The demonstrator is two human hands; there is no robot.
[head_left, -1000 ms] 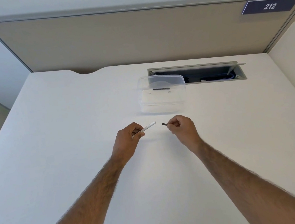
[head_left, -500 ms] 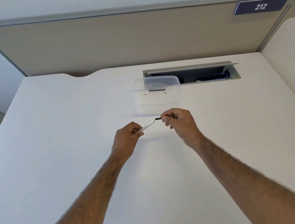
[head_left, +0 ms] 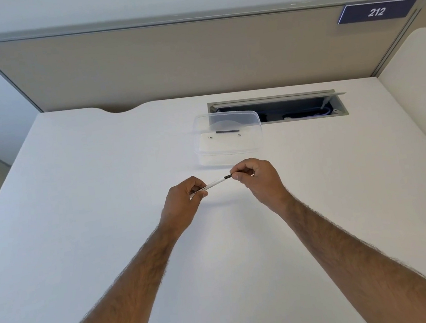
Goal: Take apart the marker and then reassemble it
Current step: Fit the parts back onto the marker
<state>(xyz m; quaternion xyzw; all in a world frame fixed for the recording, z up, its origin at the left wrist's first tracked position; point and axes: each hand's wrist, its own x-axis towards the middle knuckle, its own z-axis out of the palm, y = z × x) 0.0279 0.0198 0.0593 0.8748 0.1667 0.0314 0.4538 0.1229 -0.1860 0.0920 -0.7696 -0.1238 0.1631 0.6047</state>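
Observation:
A thin white marker barrel [head_left: 213, 184] is held slanted above the white desk, its printed lower end pinched in my left hand [head_left: 184, 199]. A small black piece [head_left: 228, 177] sits at the barrel's upper right end, touching it, and my right hand [head_left: 255, 176] pinches that piece between thumb and fingers. Most of the black piece is hidden by my fingers. Both hands hover close together just in front of the clear box.
A clear plastic box [head_left: 229, 150] stands just beyond my hands, with a dark stick-like part [head_left: 227, 131] and small bits inside. Behind it is an open cable tray [head_left: 281, 111] in the desk. A beige partition with a "212" sign [head_left: 376, 11] closes the back.
My right hand moved left and brought the black piece from a gap away up against the end of the white barrel. My left hand stayed nearly still.

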